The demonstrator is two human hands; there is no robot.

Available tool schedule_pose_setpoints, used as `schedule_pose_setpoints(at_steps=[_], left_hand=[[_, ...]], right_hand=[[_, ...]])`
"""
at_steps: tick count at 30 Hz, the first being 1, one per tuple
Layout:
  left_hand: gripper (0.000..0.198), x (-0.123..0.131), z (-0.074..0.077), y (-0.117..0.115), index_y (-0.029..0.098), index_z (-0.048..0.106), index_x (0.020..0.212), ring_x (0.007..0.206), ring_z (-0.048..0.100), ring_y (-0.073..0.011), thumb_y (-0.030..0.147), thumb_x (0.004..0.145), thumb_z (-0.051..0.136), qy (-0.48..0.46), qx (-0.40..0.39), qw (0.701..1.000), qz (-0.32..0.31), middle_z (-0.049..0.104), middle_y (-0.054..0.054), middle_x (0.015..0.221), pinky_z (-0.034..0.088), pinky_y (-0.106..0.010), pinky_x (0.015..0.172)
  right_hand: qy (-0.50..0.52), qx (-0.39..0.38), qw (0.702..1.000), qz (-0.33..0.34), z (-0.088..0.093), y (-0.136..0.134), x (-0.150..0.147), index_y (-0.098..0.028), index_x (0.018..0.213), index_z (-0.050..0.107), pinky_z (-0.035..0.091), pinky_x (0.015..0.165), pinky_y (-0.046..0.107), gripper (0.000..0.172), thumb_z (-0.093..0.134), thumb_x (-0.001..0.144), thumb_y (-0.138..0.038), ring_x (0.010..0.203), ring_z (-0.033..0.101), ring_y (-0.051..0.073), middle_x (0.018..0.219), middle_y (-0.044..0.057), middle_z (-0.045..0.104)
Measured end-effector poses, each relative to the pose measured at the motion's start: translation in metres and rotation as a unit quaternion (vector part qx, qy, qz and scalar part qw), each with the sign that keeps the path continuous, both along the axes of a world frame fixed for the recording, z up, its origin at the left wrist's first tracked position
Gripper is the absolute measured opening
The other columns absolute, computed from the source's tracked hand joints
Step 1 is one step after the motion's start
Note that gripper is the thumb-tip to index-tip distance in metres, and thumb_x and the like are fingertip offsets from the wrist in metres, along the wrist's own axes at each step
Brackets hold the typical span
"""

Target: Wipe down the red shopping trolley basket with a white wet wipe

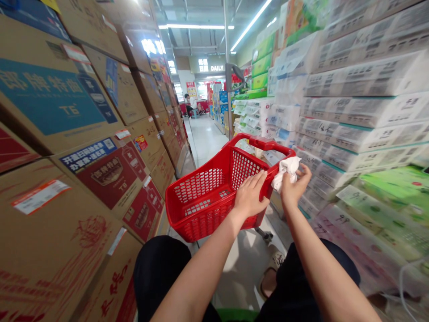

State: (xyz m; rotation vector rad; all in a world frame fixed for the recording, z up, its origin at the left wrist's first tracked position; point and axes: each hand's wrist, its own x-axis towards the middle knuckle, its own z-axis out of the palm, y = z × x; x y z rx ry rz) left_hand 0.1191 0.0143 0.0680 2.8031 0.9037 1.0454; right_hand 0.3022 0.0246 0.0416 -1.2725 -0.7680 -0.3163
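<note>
Red basket (204, 221) has left hand (250, 197) spread on its side, right hand (295, 184) gripping probably a white cloth (288, 166)

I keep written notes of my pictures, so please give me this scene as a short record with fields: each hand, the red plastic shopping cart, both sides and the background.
Left hand: the bare left hand, fingers extended, on the near rim of the red plastic shopping cart
Right hand: the bare right hand, gripping a crumpled white cloth or tissue at the cart's rim
Cart walls: perforated
Picture left: stacked brown cardboard cartons
Picture right: stacked white plastic-wrapped packs
Background: white lettered "DAILY" sign
</note>
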Motion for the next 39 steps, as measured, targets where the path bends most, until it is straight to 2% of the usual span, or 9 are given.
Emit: schedule_pose_setpoints(at_steps=[4,11,15,20,24,29,31,36,39], left_hand=[[0.085,0.001,0.000,0.000,0.021,0.023,0.160,0.151,0.034,-0.0214,0.027,0.083,0.058,0.000,0.000,1.000,0.003,0.027,-0.003,0.167,0.025,-0.040,0.128],[0.076,-0.001,0.001,-0.001,0.020,0.027,0.158,0.151,0.033,-0.0204,0.031,0.088,0.056,-0.006,0.015,1.000,0.007,0.030,-0.004,0.166,0.023,-0.040,0.128],[0.079,-0.001,0.000,-0.002,0.020,0.028,0.158,0.150,0.035,-0.0207,0.030,0.086,0.059,-0.005,0.013,1.000,0.008,0.031,-0.005,0.166,0.024,-0.040,0.128],[0.085,0.001,-0.001,-0.001,0.020,0.025,0.159,0.151,0.033,-0.0201,0.026,0.082,0.060,-0.004,0.012,1.000,0.008,0.029,-0.004,0.166,0.023,-0.039,0.128],[0.084,0.000,0.000,-0.001,0.021,0.025,0.159,0.151,0.034,-0.0206,0.028,0.083,0.060,-0.003,0.012,1.000,0.009,0.029,-0.004,0.166,0.024,-0.040,0.128],[0.083,-0.003,0.002,-0.003,0.021,0.027,0.158,0.150,0.035,-0.0214,0.028,0.083,0.061,0.000,0.014,1.000,0.009,0.029,-0.004,0.166,0.024,-0.040,0.128],[0.084,-0.004,0.002,-0.004,0.022,0.025,0.159,0.150,0.035,-0.0220,0.028,0.083,0.060,0.002,0.010,1.000,0.011,0.029,-0.004,0.167,0.024,-0.041,0.128],[0.089,-0.002,0.002,-0.004,0.024,0.022,0.160,0.151,0.033,-0.0230,0.025,0.080,0.061,0.010,-0.002,1.000,0.015,0.028,-0.003,0.167,0.026,-0.044,0.127],[0.088,-0.001,0.002,-0.004,0.022,0.024,0.160,0.151,0.032,-0.0223,0.026,0.080,0.061,0.009,0.001,1.000,0.016,0.028,-0.004,0.167,0.024,-0.042,0.128]], right_hand=[[-0.068,-0.035,0.997,-0.008,0.000,-0.005,-0.006,-0.020,0.105,0.063,0.043,0.100,0.043,0.027,0.049,0.083,-0.024,0.108,0.057,0.026,0.108,0.009,0.063],[-0.145,-0.101,0.982,0.061,-0.026,-0.030,-0.039,-0.023,0.112,0.061,0.045,0.098,0.042,0.028,0.054,0.086,-0.030,0.114,0.055,0.026,0.116,0.009,0.058],[-0.148,-0.088,0.983,0.067,-0.012,-0.024,-0.030,-0.023,0.111,0.061,0.044,0.098,0.042,0.028,0.058,0.088,-0.038,0.113,0.054,0.026,0.114,0.009,0.056],[-0.068,-0.032,0.997,0.011,0.015,-0.001,-0.003,-0.020,0.106,0.059,0.043,0.097,0.044,0.023,0.054,0.089,-0.035,0.106,0.055,0.026,0.107,0.009,0.060],[-0.051,-0.038,0.998,-0.005,0.007,-0.003,-0.013,-0.021,0.106,0.059,0.042,0.097,0.043,0.023,0.054,0.087,-0.032,0.107,0.055,0.026,0.107,0.009,0.059],[-0.130,-0.073,0.985,0.090,-0.020,-0.022,-0.039,-0.022,0.103,0.061,0.043,0.098,0.042,0.018,0.052,0.089,-0.030,0.107,0.054,0.025,0.104,0.007,0.061],[-0.112,-0.068,0.988,0.078,-0.016,-0.020,-0.034,-0.022,0.103,0.061,0.043,0.098,0.042,0.019,0.052,0.088,-0.030,0.106,0.054,0.025,0.104,0.008,0.061],[-0.018,-0.038,0.999,0.000,0.016,0.001,-0.006,-0.021,0.107,0.062,0.042,0.100,0.043,0.024,0.053,0.086,-0.031,0.109,0.054,0.026,0.108,0.009,0.058],[-0.023,-0.045,0.999,0.020,0.009,-0.002,-0.017,-0.021,0.108,0.063,0.041,0.101,0.043,0.026,0.052,0.087,-0.031,0.110,0.054,0.025,0.111,0.010,0.057]])
